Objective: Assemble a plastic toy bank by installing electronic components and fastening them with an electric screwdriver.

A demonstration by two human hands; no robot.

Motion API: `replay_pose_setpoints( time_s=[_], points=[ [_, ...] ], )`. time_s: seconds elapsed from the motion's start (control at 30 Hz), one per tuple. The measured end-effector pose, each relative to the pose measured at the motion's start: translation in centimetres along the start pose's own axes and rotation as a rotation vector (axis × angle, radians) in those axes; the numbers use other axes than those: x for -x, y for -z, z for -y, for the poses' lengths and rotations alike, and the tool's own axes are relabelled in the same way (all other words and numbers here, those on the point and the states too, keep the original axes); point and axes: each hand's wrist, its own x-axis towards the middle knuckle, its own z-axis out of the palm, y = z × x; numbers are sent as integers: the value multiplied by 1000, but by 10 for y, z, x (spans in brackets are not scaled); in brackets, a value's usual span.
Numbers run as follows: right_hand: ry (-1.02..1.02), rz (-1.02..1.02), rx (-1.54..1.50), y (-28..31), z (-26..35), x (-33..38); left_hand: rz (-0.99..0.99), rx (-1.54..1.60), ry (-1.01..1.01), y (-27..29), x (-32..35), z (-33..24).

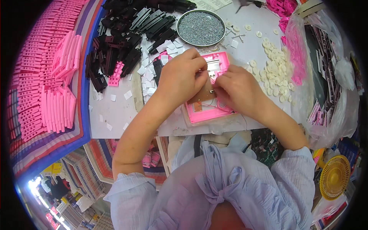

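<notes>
A pink plastic casing lies in front of me on the table, its inner side facing up. Inside it sits a brown circuit board with thin pinkish wires beside it. My left hand is closed over the board's upper left, fingers bent; what is between its fingertips is hidden. My right hand reaches over the casing's right side. Its thumb and fingers are pinched together near the board's edge and the wires, and I cannot make out what they hold. A silvery metal strip shows in the casing beyond my fingertips.
A round tray of small metal screws stands beyond my hands. Black plastic parts and white paper squares lie left, cream discs right. Pink parts fill a blue-edged surface far left. A plastic bag stands right.
</notes>
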Motion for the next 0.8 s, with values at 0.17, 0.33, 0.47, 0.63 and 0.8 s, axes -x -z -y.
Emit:
replay_pose_setpoints(
  time_s=[0.17, 0.33, 0.47, 0.63, 0.8],
  points=[
    [-81, -80, -88, -2, 8, 9, 200, -158, -121, -3, -18, -1],
    [-142, -144, -54, -8, 12, 14, 438, -381, -152, -11, -33, -11],
    [-144, -148, 33, -7, 12, 16, 661, -496, -210, -10, -47, -27],
    [-100, -147, 283, -1, 12, 9, 718, -414, -62, -6, -58, -30],
    [-91, -37, 286, 2, 6, -7, 555, -395, 51, -6, -58, -8]
  ],
)
